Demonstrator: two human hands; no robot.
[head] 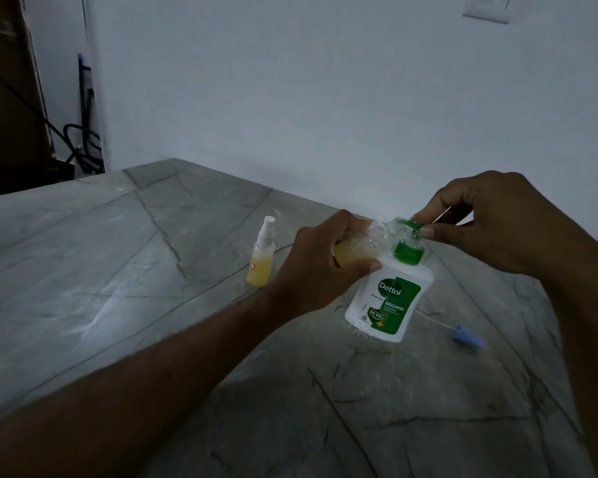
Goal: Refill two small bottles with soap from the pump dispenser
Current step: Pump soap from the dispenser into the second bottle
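A white pump dispenser (390, 298) with a green label and green pump stands on the grey marble table (118, 270), right of centre. My right hand (487, 219) pinches the green pump head with fingertips. My left hand (321, 263) holds a small clear bottle (359, 244) tilted, its mouth at the pump's nozzle; yellowish soap shows inside it. A second small bottle (261, 257) with a white spray top stands upright to the left, about half full of yellow liquid.
A blue spray cap with a white dip tube (461, 334) lies on the table just right of the dispenser. The white wall runs close behind the table. Dark cables (83, 139) hang at the far left corner.
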